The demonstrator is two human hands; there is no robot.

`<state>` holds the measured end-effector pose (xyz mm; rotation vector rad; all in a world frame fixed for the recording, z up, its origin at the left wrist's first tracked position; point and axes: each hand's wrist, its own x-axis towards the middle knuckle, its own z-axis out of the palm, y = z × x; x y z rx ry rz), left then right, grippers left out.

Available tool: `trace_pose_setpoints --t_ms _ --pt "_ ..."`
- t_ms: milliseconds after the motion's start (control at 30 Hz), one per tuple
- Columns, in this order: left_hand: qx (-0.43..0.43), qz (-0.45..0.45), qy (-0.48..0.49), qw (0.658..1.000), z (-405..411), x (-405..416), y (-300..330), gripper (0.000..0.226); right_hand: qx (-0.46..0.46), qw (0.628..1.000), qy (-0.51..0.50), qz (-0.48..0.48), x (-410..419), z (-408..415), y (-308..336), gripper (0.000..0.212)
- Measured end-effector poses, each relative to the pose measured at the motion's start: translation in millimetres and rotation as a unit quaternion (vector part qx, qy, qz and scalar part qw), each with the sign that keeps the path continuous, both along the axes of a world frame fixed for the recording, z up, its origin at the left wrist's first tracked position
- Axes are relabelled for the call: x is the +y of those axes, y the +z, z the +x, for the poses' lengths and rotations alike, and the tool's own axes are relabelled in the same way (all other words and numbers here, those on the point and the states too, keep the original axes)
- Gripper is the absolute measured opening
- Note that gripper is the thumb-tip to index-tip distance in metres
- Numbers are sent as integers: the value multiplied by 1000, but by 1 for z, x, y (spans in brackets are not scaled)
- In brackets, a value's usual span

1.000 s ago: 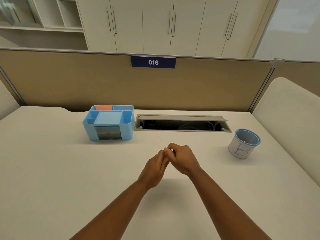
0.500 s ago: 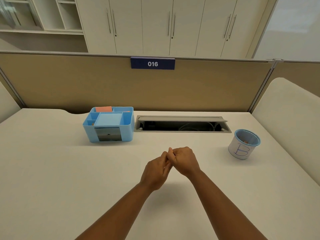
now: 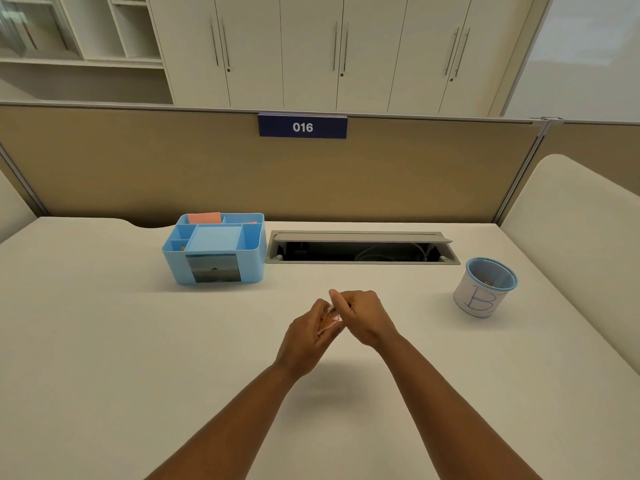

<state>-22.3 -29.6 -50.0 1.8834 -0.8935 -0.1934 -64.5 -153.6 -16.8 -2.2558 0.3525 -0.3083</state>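
Above the desk (image 3: 138, 358), your left hand (image 3: 306, 332) and right hand (image 3: 365, 315) both pinch a small clear packet (image 3: 330, 317) between curled fingers. It looks light, limp and slippery; hold its edges.

On my white desk (image 3: 104, 341) stands a blue desk organizer (image 3: 180, 265), a pink pad (image 3: 204, 217) in its back compartment. Just right of it the cable hatch (image 3: 360, 237) lies open. Further right stands a mesh cup (image 3: 479, 299) marked B. The sign (image 3: 302, 127) on the partition (image 3: 138, 174) reads 016.
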Motion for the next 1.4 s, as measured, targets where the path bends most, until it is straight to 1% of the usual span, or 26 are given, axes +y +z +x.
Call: trace_pose_setpoints --t_ms 33,133,200,267,367,467,567,633,700,767,867,1067,1133,1233,1300,1400 --pt "7 3 -2 1000 1 0 -1 42 -3 999 -7 33 -1 0 0 44" --pt "9 4 9 1000 7 2 -6 22 21 987 -13 161 -7 -4 -1 39" --pt "14 8 18 1000 10 2 -8 18 32 963 -10 267 -14 -10 -5 35" --pt "25 6 31 999 12 2 -7 21 29 938 -5 345 -19 -16 -11 29" --pt "35 4 48 998 16 3 -7 24 19 915 -6 404 -25 -24 -20 21" --pt "24 -3 64 998 19 5 -10 20 -12 900 -35 434 -29 -30 -30 23" --pt "13 0 89 996 21 6 -15 22 -36 907 -69 413 -31 -33 -40 28" --pt "6 6 104 995 23 6 -17 25 -36 923 -88 373 -31 -34 -47 20" --pt "7 5 113 994 24 5 -17 28 -18 950 -118 290 -32 -35 -54 11" --pt "15 2 115 993 24 4 -18 29 9 972 -121 201 -33 -34 -61 11" --pt "27 -4 119 993 23 3 -18 30 27 986 -102 133 -31 -33 -69 11" --pt "51 -15 125 991 19 3 -18 32 26 985 -99 138 -28 -35 -78 14" --pt "53 -18 126 991 19 3 -18 33 23 988 -96 116 -28 -35 -79 16" --pt "51 -19 126 991 18 3 -17 33 34 994 -82 66 -31 -34 -79 22" --pt "51 -19 125 991 17 1 -15 34 49 995 -73 55 -31 -33 -80 27" --pt "57 -20 121 991 15 -4 -12 37 51 994 -76 59 -31 -34 -79 42"
